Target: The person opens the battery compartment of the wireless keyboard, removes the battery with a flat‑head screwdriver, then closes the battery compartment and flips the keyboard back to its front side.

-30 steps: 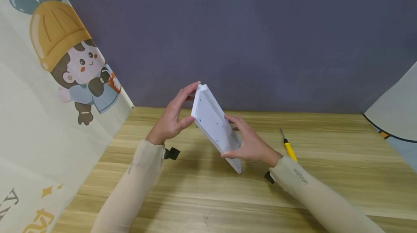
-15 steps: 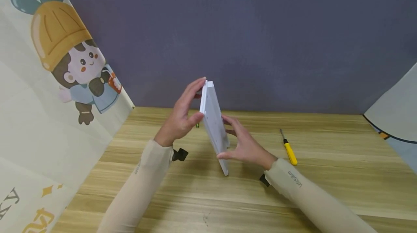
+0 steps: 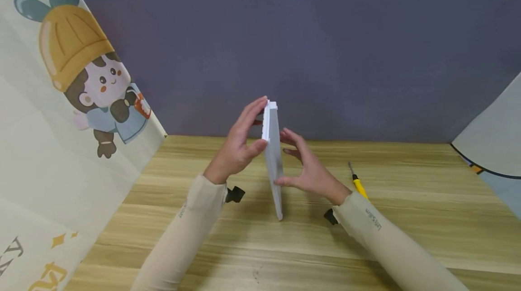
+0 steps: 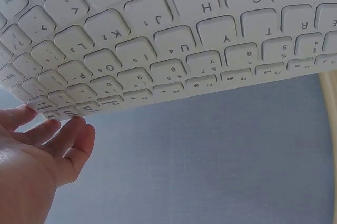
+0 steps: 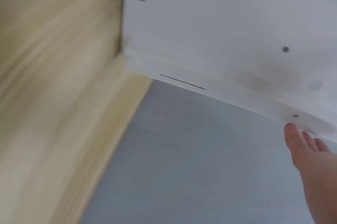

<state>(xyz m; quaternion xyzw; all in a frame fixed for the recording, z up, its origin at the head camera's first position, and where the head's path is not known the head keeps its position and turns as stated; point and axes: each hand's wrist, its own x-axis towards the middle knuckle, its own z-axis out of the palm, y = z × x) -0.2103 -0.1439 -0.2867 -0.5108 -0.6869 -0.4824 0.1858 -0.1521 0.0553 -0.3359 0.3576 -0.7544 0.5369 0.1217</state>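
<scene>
A white keyboard stands on edge, nearly edge-on in the head view. Its keys fill the upper part of the left wrist view. The underside, dotted with small screws, shows in the right wrist view. My left hand grips the keyboard's upper end between thumb and fingertips. On its other side is my right hand, thumb at the keyboard's edge and fingers spread, apart from the underside. Whether the keyboard's lower end touches the table is hard to tell.
A yellow-handled screwdriver lies on the wooden table to the right of my right hand. A dark blue-grey panel rises behind the table. A printed cartoon curtain hangs at the left.
The keyboard has turned from showing its screwed underside to standing nearly edge-on. My left hand has moved right with it. The right hand's fingers have come away from the underside.
</scene>
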